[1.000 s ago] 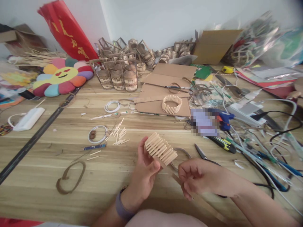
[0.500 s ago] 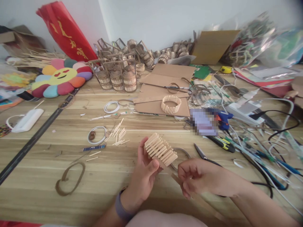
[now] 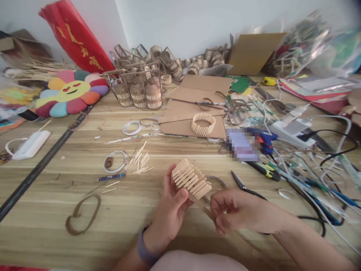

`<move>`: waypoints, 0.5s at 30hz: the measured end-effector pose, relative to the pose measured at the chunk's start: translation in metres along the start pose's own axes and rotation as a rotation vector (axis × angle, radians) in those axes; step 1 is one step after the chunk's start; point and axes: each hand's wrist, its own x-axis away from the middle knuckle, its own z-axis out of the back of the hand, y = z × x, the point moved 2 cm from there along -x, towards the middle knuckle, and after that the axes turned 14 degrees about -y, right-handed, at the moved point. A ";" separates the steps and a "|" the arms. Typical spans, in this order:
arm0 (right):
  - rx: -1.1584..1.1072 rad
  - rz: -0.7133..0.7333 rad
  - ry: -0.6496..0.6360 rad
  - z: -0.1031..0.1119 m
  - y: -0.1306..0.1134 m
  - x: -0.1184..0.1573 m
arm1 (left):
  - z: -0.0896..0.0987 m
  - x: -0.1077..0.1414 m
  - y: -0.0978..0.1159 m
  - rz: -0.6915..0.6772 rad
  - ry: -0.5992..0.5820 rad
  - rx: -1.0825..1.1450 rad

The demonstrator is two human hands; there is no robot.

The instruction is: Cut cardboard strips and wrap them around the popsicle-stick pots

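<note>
A ring of short pale wooden sticks (image 3: 189,177) is gripped in my left hand (image 3: 172,210), thumb pressed on its near edge. A thin brown strip (image 3: 203,209) runs from beneath that thumb to my right hand (image 3: 234,210), whose curled fingers pinch it; its tail trails down toward the bottom edge, blurred. Behind the sticks, part of a brown hoop (image 3: 217,181) shows on the table. Farther back a second stick ring (image 3: 203,125) rests on cardboard (image 3: 180,130). Loose sticks (image 3: 143,160) lie scattered left of my left hand.
Black-handled scissors (image 3: 239,181), a yellow-black cutter (image 3: 266,171), a blue glue gun (image 3: 265,141) and tangled cables lie on the right. A coiled brown strip (image 3: 97,210) and a white cable coil (image 3: 114,162) sit left. Small lidded stick barrels (image 3: 138,94) stand in frames behind.
Both hands keep nearly the same place and grip. My right hand has shifted very slightly left, and the strip between the hands looks straighter. The view has moved a little.
</note>
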 end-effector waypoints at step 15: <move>0.376 0.058 0.245 -0.003 -0.004 -0.005 | -0.001 0.000 0.000 -0.031 0.065 0.095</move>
